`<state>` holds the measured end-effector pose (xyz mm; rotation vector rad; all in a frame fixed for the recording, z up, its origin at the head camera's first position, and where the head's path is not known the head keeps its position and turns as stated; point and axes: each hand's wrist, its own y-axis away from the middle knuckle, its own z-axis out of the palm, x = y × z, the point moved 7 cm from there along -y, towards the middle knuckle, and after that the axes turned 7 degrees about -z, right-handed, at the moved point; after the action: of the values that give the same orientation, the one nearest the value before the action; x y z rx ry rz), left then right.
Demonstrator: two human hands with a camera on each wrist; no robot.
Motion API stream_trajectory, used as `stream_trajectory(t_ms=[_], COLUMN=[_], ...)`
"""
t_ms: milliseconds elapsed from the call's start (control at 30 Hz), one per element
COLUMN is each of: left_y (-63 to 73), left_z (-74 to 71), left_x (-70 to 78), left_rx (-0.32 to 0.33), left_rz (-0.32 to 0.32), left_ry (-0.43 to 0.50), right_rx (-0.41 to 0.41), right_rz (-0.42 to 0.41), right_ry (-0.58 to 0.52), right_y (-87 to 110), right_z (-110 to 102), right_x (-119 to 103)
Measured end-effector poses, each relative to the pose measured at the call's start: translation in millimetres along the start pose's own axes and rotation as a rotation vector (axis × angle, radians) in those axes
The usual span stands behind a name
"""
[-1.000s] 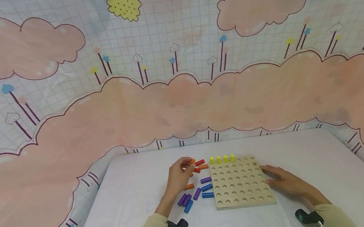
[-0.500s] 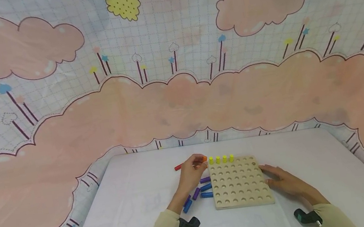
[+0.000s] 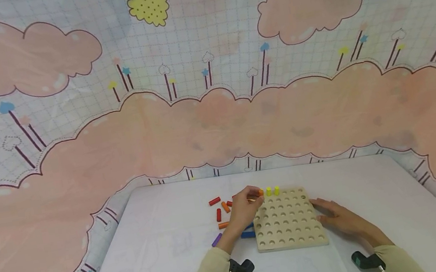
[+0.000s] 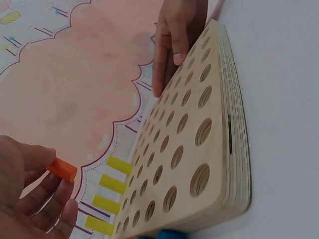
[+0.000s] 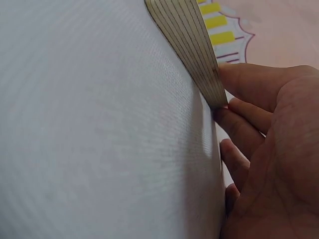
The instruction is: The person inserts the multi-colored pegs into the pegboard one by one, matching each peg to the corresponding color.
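My left hand is over the far left corner of the wooden peg board, pinching an orange peg between thumb and fingers. In the left wrist view that peg is tilted and apart from the board's holes. Several yellow pegs stand in the board's far row, partly behind the left hand in the head view. My right hand rests at the board's right side, its fingertips against the edge in the right wrist view, with fingers extended.
Left of the board lie loose pegs: a red peg, an orange peg, a purple peg, a blue peg and others, some hidden by the left arm. A white cloth covers the table; a patterned curtain hangs behind.
My left hand has moved right with the orange peg, from over the loose pegs to the board's far left corner. The right hand has stayed at the board's edge.
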<state>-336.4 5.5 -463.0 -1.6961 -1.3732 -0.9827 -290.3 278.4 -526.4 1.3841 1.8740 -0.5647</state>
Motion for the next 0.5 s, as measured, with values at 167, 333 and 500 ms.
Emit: stream_trajectory(t_ms=[167,333,500], left_y=[-6.1,-12.8,-17.9], left_z=[12.0,20.3,28.3], left_x=[-0.7,0.9,1.3], left_rx=[0.002,0.005,0.005], left_rz=[-0.031,-0.025,-0.041], left_ry=[-0.012,0.011,0.019], right_rx=[0.000,0.001,0.007], right_rz=[-0.001,0.000,0.003], right_ry=[0.004,0.018,0.014], right_y=[1.4,1.1,0.2], right_z=[0,0,0], right_x=[-1,0,2])
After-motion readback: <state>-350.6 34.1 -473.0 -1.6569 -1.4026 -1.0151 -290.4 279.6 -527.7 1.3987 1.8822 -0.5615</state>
